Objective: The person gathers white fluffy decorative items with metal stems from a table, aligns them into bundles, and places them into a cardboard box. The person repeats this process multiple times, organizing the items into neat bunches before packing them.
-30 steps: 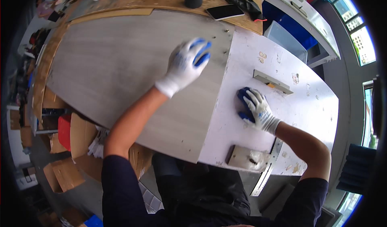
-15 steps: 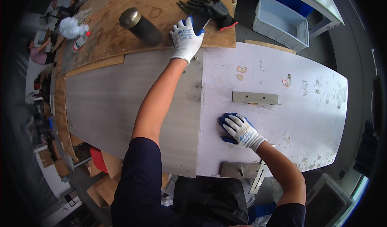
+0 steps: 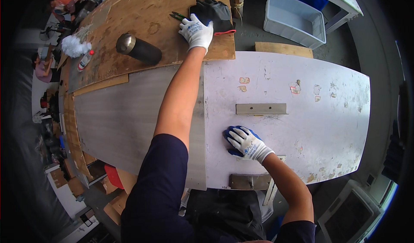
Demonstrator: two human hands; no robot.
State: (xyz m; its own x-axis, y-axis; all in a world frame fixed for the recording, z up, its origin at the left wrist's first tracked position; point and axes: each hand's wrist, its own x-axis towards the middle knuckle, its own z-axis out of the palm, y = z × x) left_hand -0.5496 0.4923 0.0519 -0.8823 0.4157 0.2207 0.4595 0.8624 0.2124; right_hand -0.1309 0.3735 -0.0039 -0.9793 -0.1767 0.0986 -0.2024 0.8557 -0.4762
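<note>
My left hand [image 3: 196, 32], in a white glove with blue coating, reaches onto the far wooden tabletop. Its fingers are spread over the near left edge of a black work glove [image 3: 217, 17] with a red cuff. Beside the fingertips, the pointed green and black end of a hand tool [image 3: 177, 16] sticks out; the rest of it is hidden. Gloved the same way, my right hand [image 3: 246, 143] rests on the white board [image 3: 319, 131], fingers extended and close together. Just beyond it lies a metal angle bar [image 3: 261, 109] with two holes.
A black flask [image 3: 145, 51] and a clear bottle [image 3: 85, 61] are on the wooden tabletop. Nearer me lie a metal plate [image 3: 246, 181] with a knob and a perforated strip [image 3: 269, 193]. A translucent crate [image 3: 295, 23] stands at far right. Other people appear at far left.
My left hand has moved farther away and to the right over the black glove, which has shifted and turned. My right hand remains on the board. The whole view has shifted slightly.
</note>
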